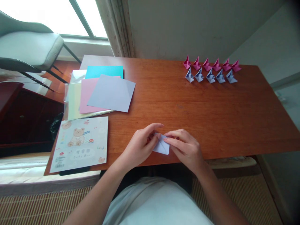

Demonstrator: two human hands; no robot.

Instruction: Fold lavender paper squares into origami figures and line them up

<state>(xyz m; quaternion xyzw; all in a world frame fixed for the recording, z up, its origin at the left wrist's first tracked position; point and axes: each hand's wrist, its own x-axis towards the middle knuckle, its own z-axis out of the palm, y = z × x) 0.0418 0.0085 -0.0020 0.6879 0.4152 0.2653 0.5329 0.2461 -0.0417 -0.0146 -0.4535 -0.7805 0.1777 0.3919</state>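
A small folded piece of pale lavender paper (161, 147) is held between my two hands, just over the table's front edge. My left hand (144, 142) pinches its left side between thumb and fingers, with the index finger stretched out above it. On the other side, my right hand (185, 145) grips the upper right part with its fingertips. Crease lines show on the paper's face; part of it is hidden behind the fingers.
Pink folded paper figures (207, 65) stand in a row at the back right, with lavender folded figures (210, 76) in front. Leftward lie a lavender sheet (112, 93), a pink sheet (85, 97), a teal sheet (105, 71) and a bear-printed pad (79, 153) on the wooden table (159, 106).
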